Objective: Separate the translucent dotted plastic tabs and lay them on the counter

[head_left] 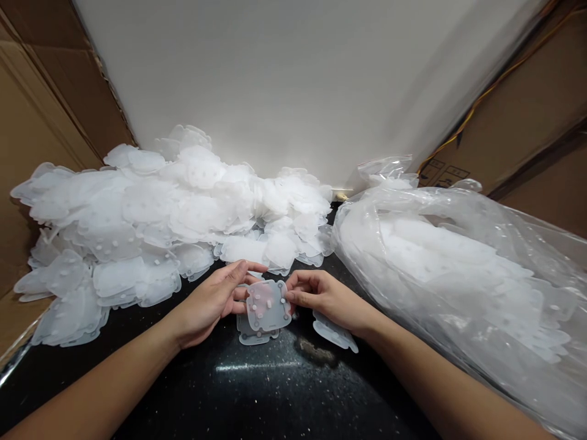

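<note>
Between my hands is a thin translucent plastic sheet [276,311] with a wavy outline and small raised bumps. My right hand [321,294] pinches its right edge between thumb and fingers. My left hand [219,299] is open at its left side, fingers stretched out and partly hidden behind the sheet. A pinkish patch shows through the plastic there. Just below and behind it, a similar sheet [257,337] lies on the black speckled tabletop [238,397]. Another sheet [334,333] lies partly under my right hand and wrist.
A large heap of loose matching sheets [151,201] spreads along the back left. At the right stands a clear plastic bag [458,275] full of such sheets. Cardboard [41,91] flanks the left, a cardboard box [527,116] the right, and a pale wall [298,79] the back.
</note>
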A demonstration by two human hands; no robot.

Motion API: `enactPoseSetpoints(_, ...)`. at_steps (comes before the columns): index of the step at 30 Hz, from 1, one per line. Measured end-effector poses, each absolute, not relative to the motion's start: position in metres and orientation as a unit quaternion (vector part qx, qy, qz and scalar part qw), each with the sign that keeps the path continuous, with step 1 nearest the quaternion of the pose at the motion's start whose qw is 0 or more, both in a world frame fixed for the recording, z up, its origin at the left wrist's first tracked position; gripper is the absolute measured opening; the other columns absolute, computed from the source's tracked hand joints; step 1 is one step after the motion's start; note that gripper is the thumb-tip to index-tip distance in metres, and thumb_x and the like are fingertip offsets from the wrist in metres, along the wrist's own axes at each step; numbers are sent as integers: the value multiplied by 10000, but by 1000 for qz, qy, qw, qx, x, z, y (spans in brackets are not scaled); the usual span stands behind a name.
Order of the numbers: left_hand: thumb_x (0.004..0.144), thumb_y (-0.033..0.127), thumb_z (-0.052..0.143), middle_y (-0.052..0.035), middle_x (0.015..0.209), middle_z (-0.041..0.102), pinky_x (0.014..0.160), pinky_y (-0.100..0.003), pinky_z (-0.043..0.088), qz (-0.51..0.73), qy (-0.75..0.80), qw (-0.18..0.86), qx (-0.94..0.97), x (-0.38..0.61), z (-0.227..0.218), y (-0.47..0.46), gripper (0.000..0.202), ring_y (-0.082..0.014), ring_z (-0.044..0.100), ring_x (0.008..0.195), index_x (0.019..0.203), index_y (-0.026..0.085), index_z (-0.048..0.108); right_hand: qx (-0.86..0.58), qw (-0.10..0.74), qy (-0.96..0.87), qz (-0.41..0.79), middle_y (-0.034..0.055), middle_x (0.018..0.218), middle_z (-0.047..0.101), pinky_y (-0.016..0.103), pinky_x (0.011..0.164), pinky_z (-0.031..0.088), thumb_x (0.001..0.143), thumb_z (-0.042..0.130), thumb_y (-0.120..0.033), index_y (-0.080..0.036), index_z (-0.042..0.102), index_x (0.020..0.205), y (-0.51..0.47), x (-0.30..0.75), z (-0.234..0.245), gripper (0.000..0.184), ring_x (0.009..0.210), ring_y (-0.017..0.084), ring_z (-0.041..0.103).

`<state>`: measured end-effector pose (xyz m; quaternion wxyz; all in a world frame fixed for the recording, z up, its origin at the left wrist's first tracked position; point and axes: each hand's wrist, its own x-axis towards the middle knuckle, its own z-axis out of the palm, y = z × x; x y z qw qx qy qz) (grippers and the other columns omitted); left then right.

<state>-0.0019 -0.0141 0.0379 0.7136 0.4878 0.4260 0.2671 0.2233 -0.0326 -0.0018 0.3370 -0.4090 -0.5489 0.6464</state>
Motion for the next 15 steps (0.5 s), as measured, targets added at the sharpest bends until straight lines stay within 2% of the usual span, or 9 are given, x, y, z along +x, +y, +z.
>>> enactPoseSetpoints(3, 877, 574, 561, -69, 974, 645, 821, -385, 550, 262, 425, 713, 493, -1, 37, -14, 462, -214, 680, 870, 1129, 191, 619, -408, 337, -549, 647, 8, 699, 675, 310, 754, 460, 788, 727, -480, -177, 633, 824, -32, 223, -2, 319, 693, 152, 619)
enactPoseSetpoints(7, 790, 281, 721, -24, 911, 646, 733, -260, 514, 311, 450, 647, 531, 0, 39, -13, 305, -155, 635, 822, 1074, 200, 646, -417, 341, -569, 622, 24, 774, 684, 297, 722, 448, 804, 716, -421, -175, 630, 854, -33, 223, -1, 265, 711, 148, 602)
enactPoseSetpoints(10, 762, 150, 650, -4, 835, 619, 626, -198, 462, 430, 473, 575, 510, -4, 45, -9, 176, -118, 570, 738, 932, 193, 667, -458, 314, -627, 546, 19, 864, 671, 268, 614, 411, 808, 706, -313, -194, 646, 918, -35, 223, 0, 173, 631, 115, 529)
enactPoseSetpoints(12, 762, 131, 580, 11, 710, 559, 542, -182, 404, 485, 471, 562, 477, -10, 50, -6, 108, -96, 489, 621, 822, 181, 655, -472, 286, -668, 499, 12, 894, 656, 259, 571, 385, 799, 713, -276, -214, 657, 943, -37, 221, 1, 166, 603, 106, 485)
enactPoseSetpoints(15, 813, 208, 545, 50, 542, 395, 462, -181, 303, 511, 454, 569, 456, -16, 57, -3, 123, -72, 318, 483, 724, 167, 619, -476, 266, -713, 441, 27, 940, 640, 270, 590, 397, 806, 722, -320, -236, 666, 1024, -41, 216, 2, 241, 674, 136, 515)
